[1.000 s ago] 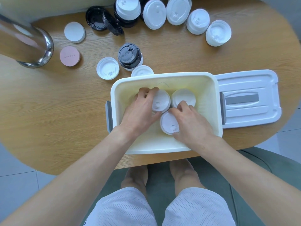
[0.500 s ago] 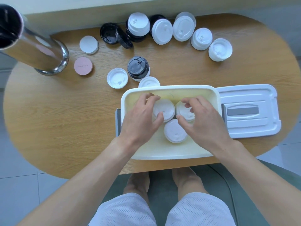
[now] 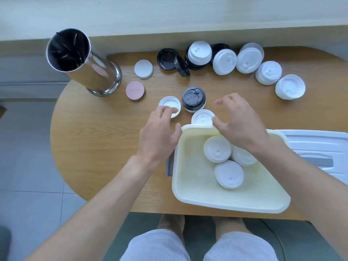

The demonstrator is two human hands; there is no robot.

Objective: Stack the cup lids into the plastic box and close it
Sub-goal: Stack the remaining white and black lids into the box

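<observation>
Three white lid stacks point(image 3: 217, 149) already stand inside the plastic box point(image 3: 190, 185), close together in its far half, so the step in hand appears to be fetching more lids from the tabletop point(image 3: 105, 140) beyond the box.

To do this step well, each hand should probably take one lid by its rim, lift it straight up, and set it squarely on a stack in the box so the pile does not lean. The black-lidded stack point(image 3: 193, 98), just beyond the box's far wall, stands between the two targets and could be knocked if a hand sweeps sideways.

The left hand point(image 3: 160, 134) is outside the box, off its far left corner. Its fingers are loosely curled, and the fingertips point(image 3: 169, 111) touch or overlap the near edge of a small white lid point(image 3: 168, 103); whether they already pinch it cannot be told. The right hand point(image 3: 239, 125) reaches over the far wall of the box with fingers spread wide and holds nothing. Its thumb is at the edge of another white lid point(image 3: 201, 117) that lies just beyond that wall.

Many more lids point(image 3: 224, 62) wait in a row well beyond the box. The box cover point(image 3: 320, 144) lies just to the right of the box.
</observation>
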